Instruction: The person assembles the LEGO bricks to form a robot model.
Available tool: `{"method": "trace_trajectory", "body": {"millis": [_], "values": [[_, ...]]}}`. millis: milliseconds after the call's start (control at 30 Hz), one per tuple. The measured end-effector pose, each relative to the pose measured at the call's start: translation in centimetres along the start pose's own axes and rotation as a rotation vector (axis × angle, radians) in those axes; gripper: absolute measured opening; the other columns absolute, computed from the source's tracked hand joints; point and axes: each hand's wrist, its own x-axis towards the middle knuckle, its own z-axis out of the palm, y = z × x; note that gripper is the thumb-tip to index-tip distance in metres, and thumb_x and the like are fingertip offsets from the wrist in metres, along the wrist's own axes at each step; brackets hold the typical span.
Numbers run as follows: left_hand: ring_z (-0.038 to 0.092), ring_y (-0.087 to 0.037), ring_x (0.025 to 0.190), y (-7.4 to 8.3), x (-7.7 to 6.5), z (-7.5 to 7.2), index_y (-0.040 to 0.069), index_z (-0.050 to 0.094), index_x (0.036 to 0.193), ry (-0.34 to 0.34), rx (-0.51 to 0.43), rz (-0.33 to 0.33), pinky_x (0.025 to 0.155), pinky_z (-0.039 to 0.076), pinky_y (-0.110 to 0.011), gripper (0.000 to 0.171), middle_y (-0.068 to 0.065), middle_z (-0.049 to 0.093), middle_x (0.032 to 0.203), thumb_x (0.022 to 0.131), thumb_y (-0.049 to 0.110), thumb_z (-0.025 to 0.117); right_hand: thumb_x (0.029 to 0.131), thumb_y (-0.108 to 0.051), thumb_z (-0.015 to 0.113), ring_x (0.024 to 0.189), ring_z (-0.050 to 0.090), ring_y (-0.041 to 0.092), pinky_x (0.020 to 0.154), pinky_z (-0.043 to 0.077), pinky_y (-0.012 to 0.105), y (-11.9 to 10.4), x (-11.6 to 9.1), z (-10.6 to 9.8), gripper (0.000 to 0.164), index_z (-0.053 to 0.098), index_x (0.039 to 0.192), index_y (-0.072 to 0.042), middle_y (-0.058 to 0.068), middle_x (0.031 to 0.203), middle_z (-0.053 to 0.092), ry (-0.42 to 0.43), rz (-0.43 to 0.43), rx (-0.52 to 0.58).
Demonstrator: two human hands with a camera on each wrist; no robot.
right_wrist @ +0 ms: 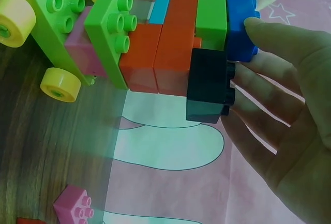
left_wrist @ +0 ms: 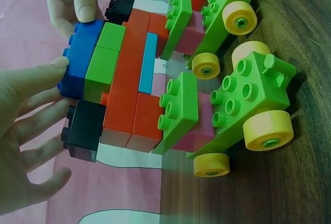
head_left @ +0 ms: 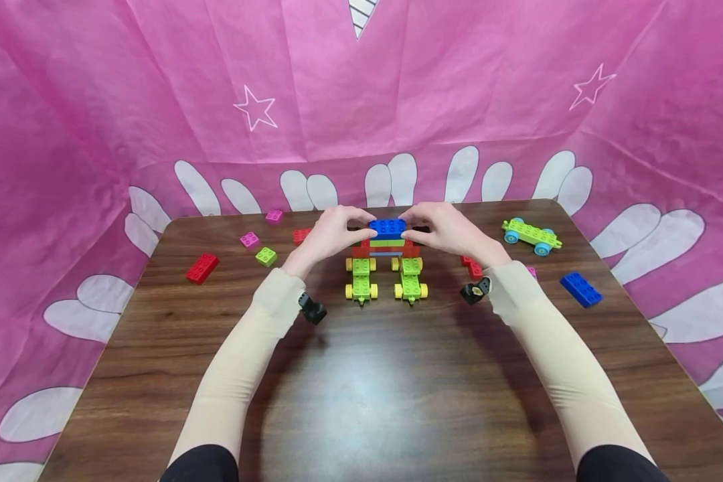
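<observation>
A built structure of toy building bricks stands at the table's far middle. On its top sits a blue brick (head_left: 387,229), pinched at its left end by my left hand (head_left: 331,234) and at its right end by my right hand (head_left: 446,227). Below it come green bricks (left_wrist: 102,71), then long red bricks (left_wrist: 126,79) with a light-blue piece (left_wrist: 148,63) beneath. Black bricks (right_wrist: 208,81) stick up at both ends, near my lower fingers. Two green wheeled bases (head_left: 360,284) with yellow wheels carry everything, with pink bricks (right_wrist: 85,45) in between.
On the left lie a red brick (head_left: 202,268), a small green brick (head_left: 266,256) and pink bricks (head_left: 250,240). To the right are a green car base (head_left: 531,234) with blue wheels, a blue brick (head_left: 581,289) and red bricks (head_left: 473,268). Pink cloth hangs behind the table.
</observation>
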Motion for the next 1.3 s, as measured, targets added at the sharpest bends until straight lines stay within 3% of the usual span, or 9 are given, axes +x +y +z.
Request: {"method": "trace_trajectory", "body": {"millis": [700,1300], "values": [[0.066,-0.013,0.097,0.07,0.0,0.14,0.012,0.069,0.113,0.017,0.019,0.015,0.084,0.052,-0.031,0.033,-0.003,0.072,0.106,0.086,0.029,0.067,0.082,-0.033,0.07,0.088,0.062,0.01,0.08,0.053,0.033,-0.03,0.02,-0.02,0.03,0.066,0.108,-0.019,-0.004,0.1,0.069,-0.001,0.075,0.057],[0.066,-0.013,0.1,-0.14,-0.15,0.44,0.012,0.067,0.116,0.009,-0.007,-0.005,0.09,0.052,-0.03,0.036,-0.004,0.07,0.109,0.085,0.032,0.067,0.083,-0.029,0.07,0.093,0.065,0.014,0.084,0.054,0.036,-0.16,-0.15,0.17,0.031,0.066,0.11,-0.015,0.0,0.102,0.07,0.013,0.043,0.064]]}}
